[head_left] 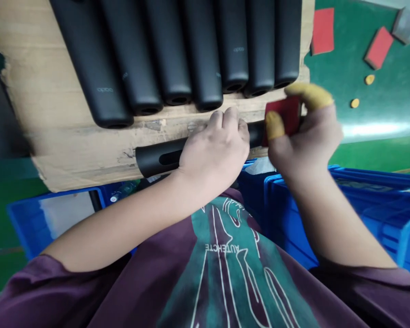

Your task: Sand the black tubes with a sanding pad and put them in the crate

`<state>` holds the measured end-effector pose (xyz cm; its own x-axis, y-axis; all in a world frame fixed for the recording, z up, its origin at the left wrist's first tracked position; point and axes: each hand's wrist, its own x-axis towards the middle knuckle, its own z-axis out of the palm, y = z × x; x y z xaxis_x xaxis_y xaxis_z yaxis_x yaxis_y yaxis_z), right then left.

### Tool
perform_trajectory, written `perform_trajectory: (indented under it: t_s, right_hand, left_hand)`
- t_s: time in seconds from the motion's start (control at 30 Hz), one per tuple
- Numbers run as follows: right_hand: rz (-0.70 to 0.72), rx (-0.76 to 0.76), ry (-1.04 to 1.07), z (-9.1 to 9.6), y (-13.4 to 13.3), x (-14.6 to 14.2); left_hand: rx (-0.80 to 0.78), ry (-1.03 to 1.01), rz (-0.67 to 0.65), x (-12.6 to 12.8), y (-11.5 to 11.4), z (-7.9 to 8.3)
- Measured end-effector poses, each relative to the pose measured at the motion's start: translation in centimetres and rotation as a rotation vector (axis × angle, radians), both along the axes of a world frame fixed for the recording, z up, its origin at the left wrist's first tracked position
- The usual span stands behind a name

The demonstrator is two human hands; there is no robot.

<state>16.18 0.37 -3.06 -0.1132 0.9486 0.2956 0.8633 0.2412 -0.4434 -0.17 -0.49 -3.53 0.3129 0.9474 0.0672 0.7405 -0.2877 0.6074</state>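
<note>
The left hand (214,152) hides the black tube's (160,157) middle; the blue crate (362,218) leaves the frame.

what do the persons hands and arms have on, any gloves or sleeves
The left hand is bare. The right hand has yellow cots on two fingers. Both arms come out of the short sleeves of a dark purple T-shirt with a teal and white print.

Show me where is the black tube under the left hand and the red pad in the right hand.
Black matte tube (150,159): head view, on its bare end.
Red rectangular pad (283,117): head view, on its flat face.
</note>
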Motion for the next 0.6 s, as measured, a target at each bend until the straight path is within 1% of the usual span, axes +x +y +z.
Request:
perform_trajectory:
  t_s: [0.07,0.1,0.23,0.37,0.47,0.6]
  right_hand:
    - [-0.010,0.026,0.027,0.07,0.05,-0.12]
    - [-0.015,0.014,0.030,0.13,0.02,-0.20]
    - [-0.011,-0.092,0.017,0.38,0.01,-0.26]
    - [-0.062,-0.024,0.020,0.52,0.08,0.00]
    - [-0.065,-0.010,-0.017,0.63,-0.06,0.06]
    - [-0.079,0.021,0.014,0.47,-0.34,-0.11]
  left_hand:
    - [-0.005,-0.004,0.014,0.06,-0.04,-0.08]
    - [-0.012,-0.005,0.016,0.06,-0.05,-0.09]
    - [-0.010,-0.010,-0.009,-0.13,-0.11,0.01]
    - [-0.006,0.005,-0.011,-0.21,-0.16,0.16]
    - [-0.002,0.004,-0.012,-0.17,-0.13,0.16]
    - [0.015,0.021,-0.011,-0.17,-0.04,0.13]
